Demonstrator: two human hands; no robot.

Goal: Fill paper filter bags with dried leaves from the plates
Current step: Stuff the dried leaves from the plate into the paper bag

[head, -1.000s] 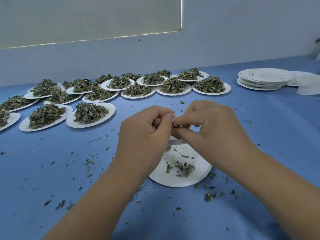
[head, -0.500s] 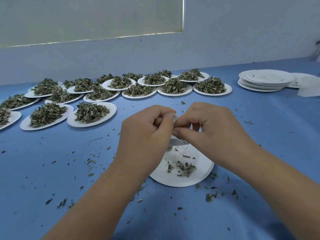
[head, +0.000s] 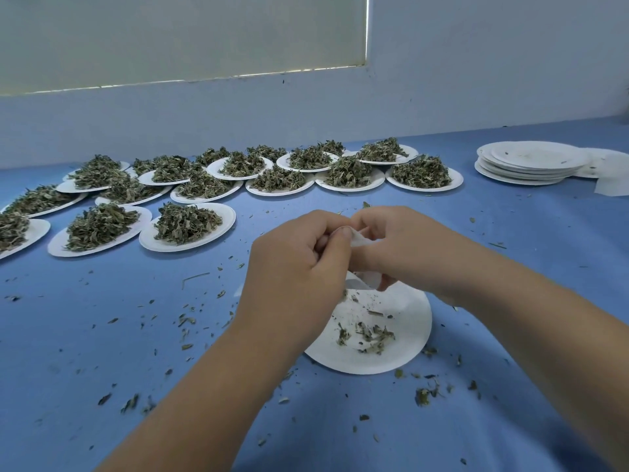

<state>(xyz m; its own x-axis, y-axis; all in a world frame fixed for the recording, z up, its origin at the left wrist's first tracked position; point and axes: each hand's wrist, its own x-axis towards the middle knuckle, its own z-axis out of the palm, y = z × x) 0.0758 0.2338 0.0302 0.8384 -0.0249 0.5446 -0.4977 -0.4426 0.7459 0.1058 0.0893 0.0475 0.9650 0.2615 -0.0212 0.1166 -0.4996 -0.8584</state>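
My left hand and my right hand meet above a white paper plate near the table's front. Both pinch a small white paper filter bag; only its top corner and a lower fold below the fingers show. The plate under the hands holds just a few scraps of dried leaves. Several white plates heaped with dried leaves stand in rows at the back left and middle.
A stack of empty white plates sits at the back right, with white paper sheets beside it. Leaf crumbs are scattered over the blue tablecloth. A pale wall runs along the table's far edge.
My hands have shifted slightly, and more of the white bag's top corner shows between my fingers. The plates have not moved.
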